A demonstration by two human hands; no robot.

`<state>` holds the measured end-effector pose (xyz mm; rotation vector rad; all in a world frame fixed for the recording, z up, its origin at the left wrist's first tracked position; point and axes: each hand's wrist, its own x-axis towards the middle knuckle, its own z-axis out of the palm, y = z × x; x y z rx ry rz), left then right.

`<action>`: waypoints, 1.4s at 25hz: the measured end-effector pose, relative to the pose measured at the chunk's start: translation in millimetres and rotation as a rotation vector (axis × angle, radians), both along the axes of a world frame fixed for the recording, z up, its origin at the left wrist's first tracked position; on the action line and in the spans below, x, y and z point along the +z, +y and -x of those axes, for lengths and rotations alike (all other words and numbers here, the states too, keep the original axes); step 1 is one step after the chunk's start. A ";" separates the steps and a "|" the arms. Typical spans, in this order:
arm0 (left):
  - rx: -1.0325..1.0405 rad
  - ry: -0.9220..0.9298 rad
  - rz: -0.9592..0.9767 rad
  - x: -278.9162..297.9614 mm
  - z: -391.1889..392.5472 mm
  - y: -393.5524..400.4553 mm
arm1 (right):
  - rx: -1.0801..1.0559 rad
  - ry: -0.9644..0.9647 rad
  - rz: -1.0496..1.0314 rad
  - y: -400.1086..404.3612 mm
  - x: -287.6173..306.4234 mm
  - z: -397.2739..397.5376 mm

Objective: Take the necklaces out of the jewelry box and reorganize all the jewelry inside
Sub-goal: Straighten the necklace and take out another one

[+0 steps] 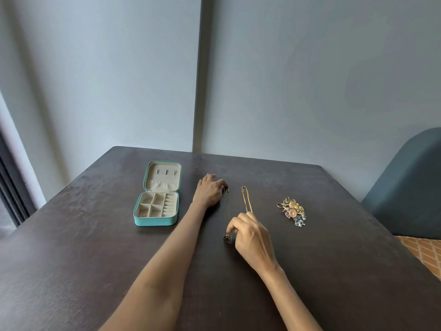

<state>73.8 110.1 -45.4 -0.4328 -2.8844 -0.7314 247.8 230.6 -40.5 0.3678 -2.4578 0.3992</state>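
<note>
Grey walls meet behind a dark table (310, 271) where we are laying out a thin necklace (228, 206), its fine chain stretched in a straight line between our two hands. Our left hand (210, 193) pins the clasp end at the far side with curled fingertips, while our right hand (249, 235) pinches the near end, where a small dark pendant (226, 238) hangs just above the wood. Just beside it to the right lies a gold necklace (247, 201), already doubled into a narrow loop, and well apart to the right sits a heap of earrings (292, 211). To the left, the teal jewelry box (157, 194) lies open, its cream compartments looking empty, though a faint chain may remain in one; we cannot tell. To do this step well, we judge the chain should stay lightly taut as it is lowered, so it lands straight, parallel to the gold one and not touching it, with the pendant set down last. Slack would invite kinks; too hard a pull could strain so fine a chain.
</note>
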 end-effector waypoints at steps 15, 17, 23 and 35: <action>-0.002 -0.006 0.004 -1.3 -1.0 -0.6 | 0.098 0.030 0.022 0.9 0.9 -4.4; 0.001 -0.005 -0.003 -1.7 -1.1 -0.5 | 0.045 0.035 0.049 1.6 0.3 -3.1; 0.003 -0.001 -0.007 -1.2 -1.5 -0.7 | 0.024 0.023 -0.016 0.5 -0.3 -3.5; -0.002 -0.009 -0.010 0.3 -2.4 -0.8 | 0.087 0.014 -0.025 -0.6 -1.0 -2.5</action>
